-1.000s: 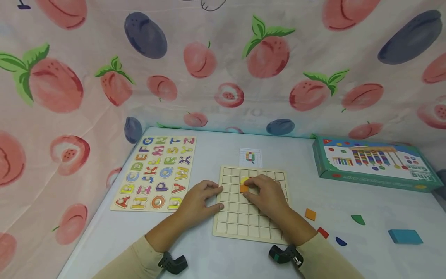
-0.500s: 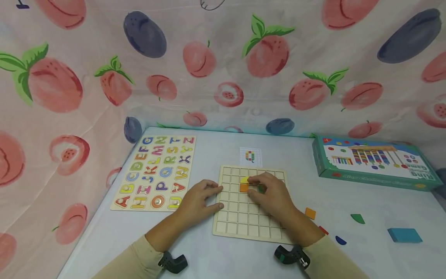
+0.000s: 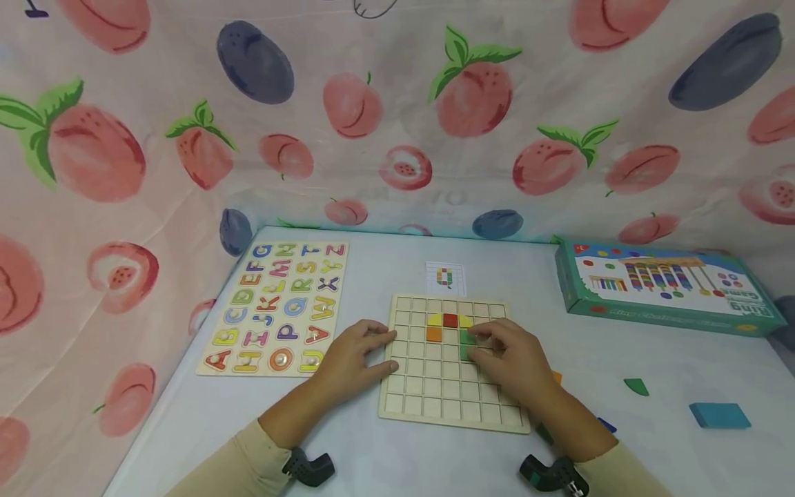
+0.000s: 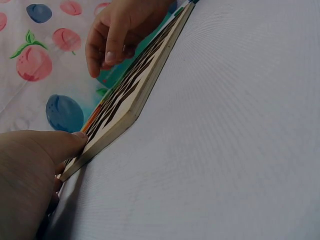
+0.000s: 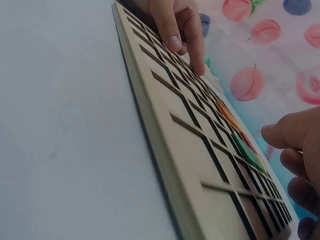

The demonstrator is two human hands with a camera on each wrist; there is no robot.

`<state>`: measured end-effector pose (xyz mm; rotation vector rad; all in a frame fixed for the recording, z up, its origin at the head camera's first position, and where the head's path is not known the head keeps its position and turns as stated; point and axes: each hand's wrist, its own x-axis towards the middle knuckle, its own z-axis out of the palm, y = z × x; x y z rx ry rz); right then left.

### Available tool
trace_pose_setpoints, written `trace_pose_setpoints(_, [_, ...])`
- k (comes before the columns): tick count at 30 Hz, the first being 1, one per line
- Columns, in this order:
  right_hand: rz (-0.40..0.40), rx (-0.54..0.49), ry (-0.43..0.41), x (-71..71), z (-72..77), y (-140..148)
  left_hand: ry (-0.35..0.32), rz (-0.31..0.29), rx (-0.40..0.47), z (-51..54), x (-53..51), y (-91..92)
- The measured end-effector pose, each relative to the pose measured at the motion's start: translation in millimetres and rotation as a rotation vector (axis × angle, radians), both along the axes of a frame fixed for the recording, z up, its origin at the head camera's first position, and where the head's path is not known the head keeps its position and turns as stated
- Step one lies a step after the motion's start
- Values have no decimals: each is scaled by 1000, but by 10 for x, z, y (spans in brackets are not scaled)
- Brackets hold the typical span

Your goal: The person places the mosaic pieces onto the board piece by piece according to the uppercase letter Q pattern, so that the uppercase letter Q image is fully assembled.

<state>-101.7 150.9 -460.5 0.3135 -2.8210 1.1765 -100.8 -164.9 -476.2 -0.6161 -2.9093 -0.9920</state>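
Note:
A wooden grid board [image 3: 422, 386] lies flat on the white table. On it, a red square [image 3: 450, 321] sits between two yellow corner pieces [image 3: 435, 319]. Below the left one is an orange square [image 3: 434, 335], and green pieces [image 3: 466, 338] run down the right side. My left hand [image 3: 350, 355] touches the board's left edge, index finger and thumb spread apart; in the left wrist view its thumb [image 4: 70, 142] rests on the rim. Over the board's right part hovers my right hand [image 3: 512, 359], its fingertips beside the green pieces, partly covering them. Nothing shows between its thumb and fingers.
An alphabet puzzle board [image 3: 261, 324] lies to the left. Behind the grid board is a small pattern card [image 3: 458, 279]. On the right are a green game box [image 3: 671, 286], a teal block [image 3: 720, 416], a green quarter piece [image 3: 636, 386] and a partly hidden blue piece [image 3: 607, 425].
My right hand has moved right and nearer to me, away from the orange square. The red square, right yellow piece and green pieces have come into sight. My left hand has stayed put.

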Motion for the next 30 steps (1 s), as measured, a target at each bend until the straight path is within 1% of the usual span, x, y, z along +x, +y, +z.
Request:
trace_pose_setpoints(6, [-64, 20, -32, 148, 32, 256, 0, 3, -1, 21, 2, 3])
trace_pose_setpoints(12, [-114, 80, 8, 244, 40, 517, -4, 8, 10, 41, 1, 7])
trace_pose_setpoints(15, [-123, 95, 12, 278, 43, 626, -6, 9, 14, 39, 1, 8])
trace_pose_setpoints(21, [-125, 165, -25, 343, 13, 805, -6, 8, 8, 20, -3, 16])
trace_pose_setpoints(26, [-115, 212, -7, 395, -41, 919, -13, 12, 12, 23, 9, 20])
trace_pose_setpoints(30, [-113, 214, -48, 443, -60, 990, -18, 16, 15, 32, 15, 24])
